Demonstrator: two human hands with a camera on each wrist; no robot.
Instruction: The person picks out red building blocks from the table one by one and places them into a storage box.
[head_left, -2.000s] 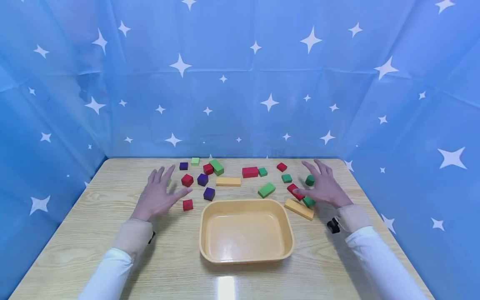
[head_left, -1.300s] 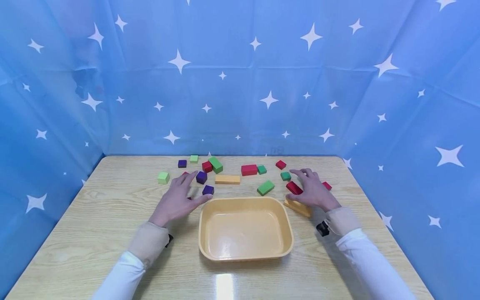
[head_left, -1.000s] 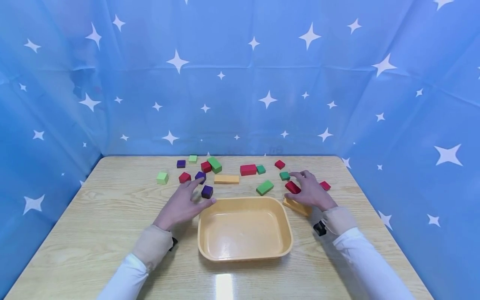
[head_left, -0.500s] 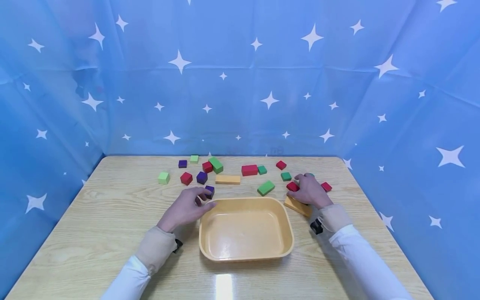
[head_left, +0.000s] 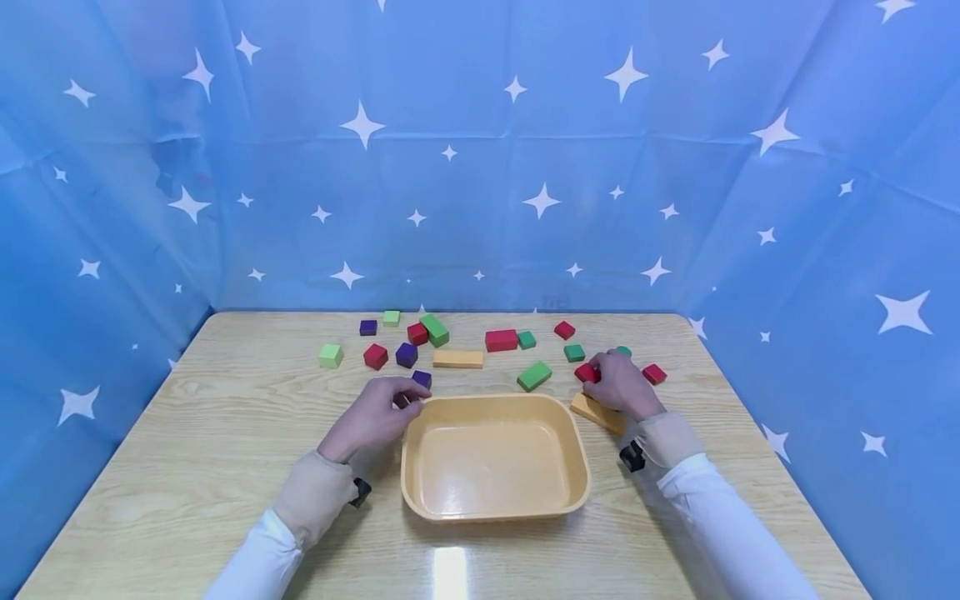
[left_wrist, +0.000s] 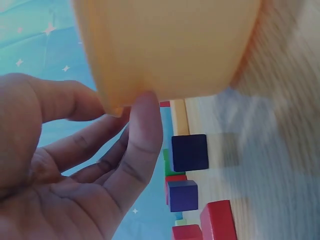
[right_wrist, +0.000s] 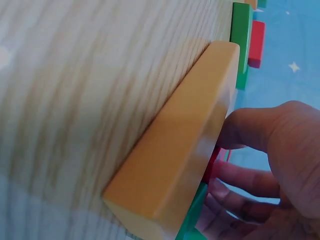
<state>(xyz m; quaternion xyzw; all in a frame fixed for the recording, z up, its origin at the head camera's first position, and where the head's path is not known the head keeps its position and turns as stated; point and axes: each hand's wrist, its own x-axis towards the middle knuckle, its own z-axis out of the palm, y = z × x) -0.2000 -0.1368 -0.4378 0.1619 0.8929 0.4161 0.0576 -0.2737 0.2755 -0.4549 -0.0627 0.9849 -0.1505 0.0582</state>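
In the head view my left hand (head_left: pixel 371 419) is at the back left corner of a tan plastic tray (head_left: pixel 495 515). Its thumb and a finger pinch the tray's rim, as the left wrist view shows. A dark purple cube (left_wrist: pixel 190 152) lies just beyond those fingers. My right hand (head_left: pixel 622 385) is at the tray's far right, thumb and fingertips on the two sides of a red block (head_left: pixel 585 373), mostly hidden by the hand in the right wrist view. Beside it lies a long yellow-orange block (right_wrist: pixel 172 140), with a green block (right_wrist: pixel 194 215) partly under the fingers.
Several blocks lie scattered along the back of the wooden table (head_left: pixel 187 467): a long yellow block (head_left: pixel 458 359), a bright green block (head_left: pixel 534 376), a red block (head_left: pixel 501 340) and a pale green cube (head_left: pixel 331 356) among them. A blue star-printed curtain (head_left: pixel 480 208) hangs around the table.
My left hand has moved right and toward me, from over the left blocks to the tray's corner, and closed on the rim. My right hand has lowered and its fingers have closed around the red block.
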